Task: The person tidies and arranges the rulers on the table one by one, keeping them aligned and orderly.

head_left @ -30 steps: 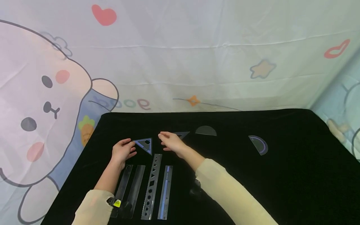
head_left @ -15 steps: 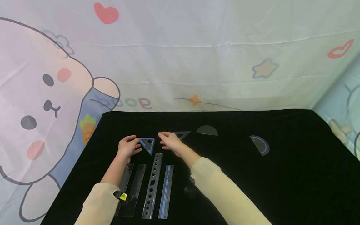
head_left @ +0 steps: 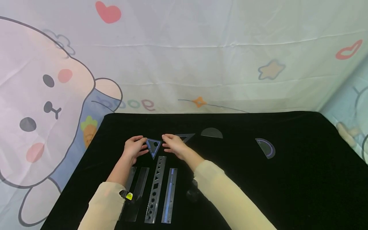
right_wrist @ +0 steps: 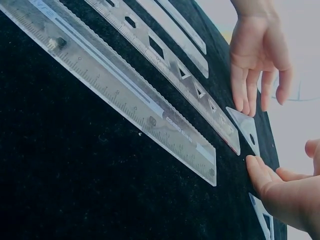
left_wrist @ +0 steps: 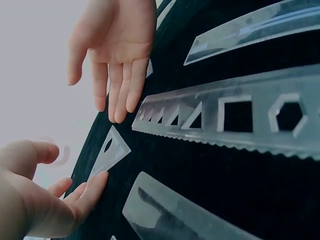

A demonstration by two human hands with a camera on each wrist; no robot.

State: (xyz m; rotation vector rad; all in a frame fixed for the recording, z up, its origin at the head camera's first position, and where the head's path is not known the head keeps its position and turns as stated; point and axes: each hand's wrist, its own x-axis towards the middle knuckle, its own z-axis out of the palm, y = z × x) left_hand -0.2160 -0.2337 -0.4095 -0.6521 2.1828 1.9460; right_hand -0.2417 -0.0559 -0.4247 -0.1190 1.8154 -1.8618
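Note:
A small clear set square (head_left: 153,147) with a blue border and a hole lies between both hands on the black cloth. My left hand (head_left: 134,148) touches its left edge with extended fingertips; in the left wrist view these fingers (left_wrist: 92,192) are at one end of it. On its other side is my right hand (head_left: 176,147), fingers extended and holding nothing, with fingertips (right_wrist: 253,161) close to a corner in the right wrist view. A second set square (head_left: 188,137) lies partly hidden behind the right hand.
Nearer the body lie a stencil ruler (head_left: 155,190) with cut-out shapes, a blue-striped ruler (head_left: 169,196) and two clear rulers, one clear ruler (head_left: 140,191) partly shaded and the other mostly behind the left arm. A half-round protractor (head_left: 211,133) and a purple-marked protractor (head_left: 266,149) lie further right.
My left hand has moved right, and the set square has shifted right and turned, its point now facing towards the body. My right hand has stayed almost in place.

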